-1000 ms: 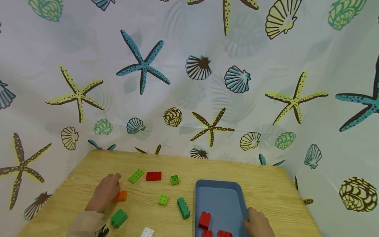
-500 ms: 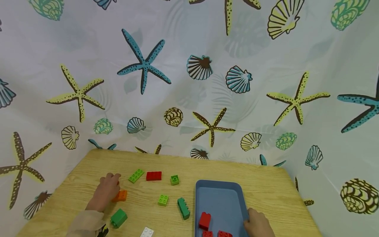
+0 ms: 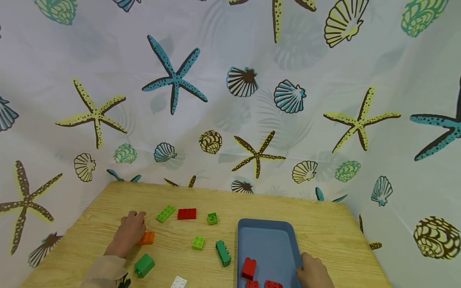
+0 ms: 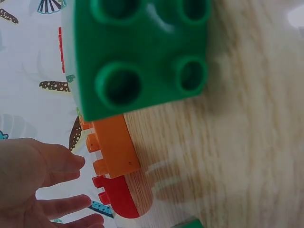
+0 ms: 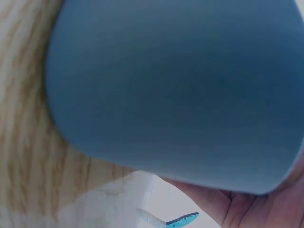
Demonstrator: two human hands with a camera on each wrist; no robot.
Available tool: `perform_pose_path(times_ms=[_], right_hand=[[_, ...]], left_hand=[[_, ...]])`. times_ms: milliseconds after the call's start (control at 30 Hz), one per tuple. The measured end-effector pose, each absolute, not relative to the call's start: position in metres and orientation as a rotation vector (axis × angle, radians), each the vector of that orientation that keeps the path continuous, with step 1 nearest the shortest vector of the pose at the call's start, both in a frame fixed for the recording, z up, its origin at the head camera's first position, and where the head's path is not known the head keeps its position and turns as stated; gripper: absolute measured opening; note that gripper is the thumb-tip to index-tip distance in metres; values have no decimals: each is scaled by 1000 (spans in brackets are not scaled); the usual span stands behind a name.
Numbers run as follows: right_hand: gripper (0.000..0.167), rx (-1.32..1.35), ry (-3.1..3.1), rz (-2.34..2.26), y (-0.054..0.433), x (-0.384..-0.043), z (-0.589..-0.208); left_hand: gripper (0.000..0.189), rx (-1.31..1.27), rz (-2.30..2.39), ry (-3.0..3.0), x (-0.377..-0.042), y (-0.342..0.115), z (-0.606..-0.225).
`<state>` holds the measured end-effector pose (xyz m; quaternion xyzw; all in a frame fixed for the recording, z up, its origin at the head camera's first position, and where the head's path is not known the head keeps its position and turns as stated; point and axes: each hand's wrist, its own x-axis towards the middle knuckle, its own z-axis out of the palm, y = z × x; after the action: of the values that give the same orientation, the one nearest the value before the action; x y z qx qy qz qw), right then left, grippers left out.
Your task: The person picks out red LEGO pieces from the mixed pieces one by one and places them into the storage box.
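My left hand [image 3: 130,229] is at the left of the table, just behind an orange brick [image 3: 147,238]. In the left wrist view its fingers stretch loosely toward a red brick with a rounded end [image 4: 121,197], which lies beyond the orange one; only a sliver of that red brick shows past the fingers in the head view. A dark green brick [image 3: 144,265] is nearer my wrist and fills the top of the left wrist view. With my right hand [image 3: 313,270] I grip the right edge of a blue-grey tray [image 3: 266,244]; the fingers are partly hidden by its wall.
Red bricks [image 3: 249,268] lie in the tray's near part. Between tray and left hand are a light green plate brick [image 3: 165,214], a red brick [image 3: 187,214], small light green bricks [image 3: 198,243], a teal-green brick [image 3: 223,253] and a white brick [image 3: 179,282]. A patterned curtain [image 3: 216,116] hangs behind.
My left hand shifts very slightly at the red brick, a little more of which shows past the fingers. The right hand and the tray stay put.
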<state>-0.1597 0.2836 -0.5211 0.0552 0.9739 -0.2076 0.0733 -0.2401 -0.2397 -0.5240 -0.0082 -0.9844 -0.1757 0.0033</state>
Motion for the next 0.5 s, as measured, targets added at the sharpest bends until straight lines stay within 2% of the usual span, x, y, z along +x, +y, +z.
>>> perform_pose_path(times_ms=[500], right_hand=[[5,147,2938,-641,281,-157,-519]], left_hand=[[45,-45,-579,-3098,-245,-245,-530]])
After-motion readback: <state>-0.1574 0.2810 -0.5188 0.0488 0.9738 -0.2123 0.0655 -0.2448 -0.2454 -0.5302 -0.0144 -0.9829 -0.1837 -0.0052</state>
